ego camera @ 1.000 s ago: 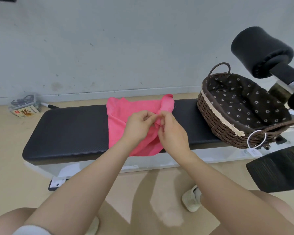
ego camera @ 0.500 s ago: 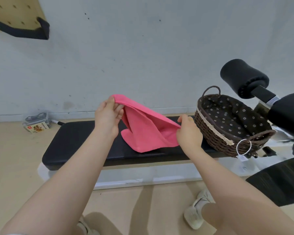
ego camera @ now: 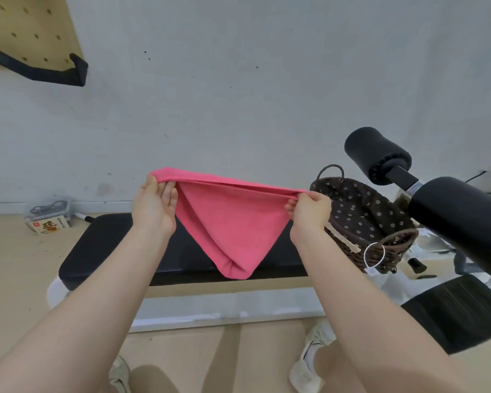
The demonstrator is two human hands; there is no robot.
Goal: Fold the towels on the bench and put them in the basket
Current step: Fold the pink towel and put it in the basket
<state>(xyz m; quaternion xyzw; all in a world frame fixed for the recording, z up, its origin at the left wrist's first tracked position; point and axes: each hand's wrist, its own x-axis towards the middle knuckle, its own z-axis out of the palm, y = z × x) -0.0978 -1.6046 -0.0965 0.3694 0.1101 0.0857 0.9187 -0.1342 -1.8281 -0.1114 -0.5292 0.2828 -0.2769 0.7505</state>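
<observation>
Since a moment ago our left hand point(ego camera: 153, 211) and right hand point(ego camera: 309, 212) have spread apart, fingers pinching the towel's top corners. We count one pink towel point(ego camera: 230, 225), drooping to a point above the bench point(ego camera: 102, 251), and one basket point(ego camera: 374, 222) at three o'clock.

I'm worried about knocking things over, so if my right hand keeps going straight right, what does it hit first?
Most likely the basket: its near rim sits just right of the right hand holding the pink towel, though depth is unclear.

light: bright, even, diffuse | shadows: soft on floor point(ego camera: 233, 350) | glare: none | edges: wide-angle bending | focus: slightly soft
</observation>
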